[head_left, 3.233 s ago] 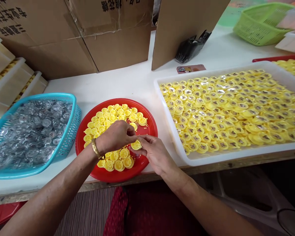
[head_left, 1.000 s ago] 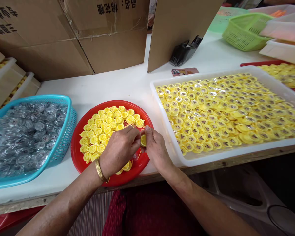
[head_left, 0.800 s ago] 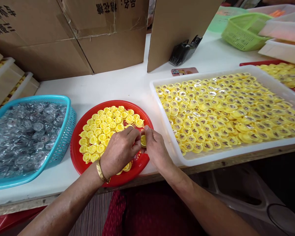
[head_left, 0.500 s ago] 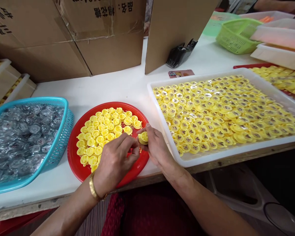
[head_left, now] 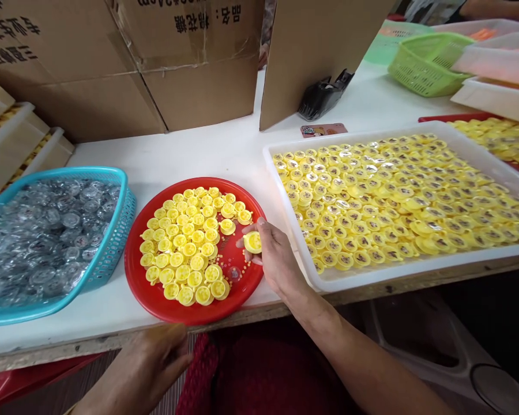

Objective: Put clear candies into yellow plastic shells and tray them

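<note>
My right hand (head_left: pixel 279 259) pinches a small yellow toy cup (head_left: pixel 253 242) over the right edge of a round red tray (head_left: pixel 140 294). Yellow pieces are visible inside the cup. Many similar small yellow cups on saucers (head_left: pixel 179 242) crowd the tray's left and middle. Loose tiny yellow bits and one small clear disc (head_left: pixel 234 274) lie on its bare right part. My left hand (head_left: pixel 149 366) is below the table's front edge, lower left of the tray. Motion smears its fingers, so I cannot see whether they hold anything.
A blue basket (head_left: pixel 127 213) of clear plastic discs stands at the left. On the right is a white tray (head_left: pixel 281 213) of yellow cups with printed tops. Cardboard (head_left: pixel 207 92), a black tape dispenser (head_left: pixel 324 98), a phone-like card (head_left: pixel 323 130) and a green basket (head_left: pixel 428 66) stand behind.
My left hand has moved away from the cup, down and left past the table edge. My right hand keeps hold of the cup in nearly the same place. The view has shifted slightly.
</note>
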`<move>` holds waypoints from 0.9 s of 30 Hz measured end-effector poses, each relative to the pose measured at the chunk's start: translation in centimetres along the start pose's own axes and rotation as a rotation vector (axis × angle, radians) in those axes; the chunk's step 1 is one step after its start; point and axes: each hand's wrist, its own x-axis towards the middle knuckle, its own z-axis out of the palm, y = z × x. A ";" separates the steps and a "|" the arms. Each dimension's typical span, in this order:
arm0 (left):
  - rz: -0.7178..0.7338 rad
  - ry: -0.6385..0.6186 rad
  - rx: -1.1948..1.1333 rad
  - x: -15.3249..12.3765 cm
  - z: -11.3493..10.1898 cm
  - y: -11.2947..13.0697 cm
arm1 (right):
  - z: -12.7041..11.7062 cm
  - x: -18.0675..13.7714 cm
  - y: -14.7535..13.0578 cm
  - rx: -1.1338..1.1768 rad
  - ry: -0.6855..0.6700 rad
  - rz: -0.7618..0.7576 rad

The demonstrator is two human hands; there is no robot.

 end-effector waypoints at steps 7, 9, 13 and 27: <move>0.286 0.609 -0.216 7.2 -2.2 5.3 | 0.4 -1.2 0.3 -0.011 -0.019 -0.006; 0.390 0.612 -0.241 9.2 -2.3 6.3 | 0.5 -1.5 0.4 0.008 -0.020 0.004; 0.485 0.513 -0.204 11.1 -3.0 7.2 | 0.3 -1.6 0.3 0.015 -0.012 0.020; 0.256 0.339 -0.277 11.9 -3.7 8.3 | -1.0 -0.8 1.9 -0.264 0.000 -0.071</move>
